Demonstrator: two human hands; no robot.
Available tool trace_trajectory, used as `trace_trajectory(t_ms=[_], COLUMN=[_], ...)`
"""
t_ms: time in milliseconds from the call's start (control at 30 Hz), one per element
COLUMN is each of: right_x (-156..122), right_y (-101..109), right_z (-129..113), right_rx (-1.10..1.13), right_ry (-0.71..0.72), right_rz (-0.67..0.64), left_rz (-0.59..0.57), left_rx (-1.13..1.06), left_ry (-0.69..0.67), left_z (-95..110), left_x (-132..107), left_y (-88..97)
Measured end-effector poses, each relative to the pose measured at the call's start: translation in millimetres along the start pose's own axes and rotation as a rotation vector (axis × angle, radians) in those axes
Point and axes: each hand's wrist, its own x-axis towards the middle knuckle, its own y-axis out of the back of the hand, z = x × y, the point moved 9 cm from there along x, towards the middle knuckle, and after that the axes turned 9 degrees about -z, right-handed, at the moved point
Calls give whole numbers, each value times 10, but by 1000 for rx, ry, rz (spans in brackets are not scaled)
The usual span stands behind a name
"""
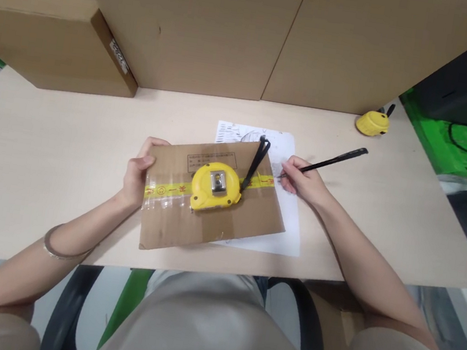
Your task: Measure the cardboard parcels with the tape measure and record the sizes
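Near the middle of the frame the left hand (139, 175) grips the left edge of a flat cardboard parcel (209, 218), thumb on top and fingers curled under, holding it down on the pale counter (41, 169). A strip of yellow tape (170, 190) runs across the parcel, and a yellow tape measure (216, 186) sits on top of it at the centre, its black wrist strap (256, 164) stretching up toward the parcel's far edge. Just right of the parcel the right hand (303, 181) is closed around a black pen (332, 161), the tip down on a white sheet of paper (290, 221) that lies partly under the parcel, the pen's shaft slanting up to the right. In the upper right of the frame a second yellow tape measure (373, 123) lies on the counter, well apart from both hands. Large cardboard boxes (186, 22) stand along the back edge, filling the top of the frame
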Motion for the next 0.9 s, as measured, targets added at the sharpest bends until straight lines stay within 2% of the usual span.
trace_trajectory(t_ms=[167,367,633,900], right_x=[16,30,31,34], right_y=[-21,16,17,-27], right_z=[-36,-23,-38,-74], right_rx=[-92,-149,-180,-188], right_ry=[-4,23,-2,-22], right_rz=[-24,42,37,6], left_rz=[16,34,19,87], left_rx=[-1,-15,1,-12], left_ry=[-5,-5,15,58], left_z=[-14,-20,-6,-20], left_x=[6,13,6,-11], left_y=[34,36,2,41])
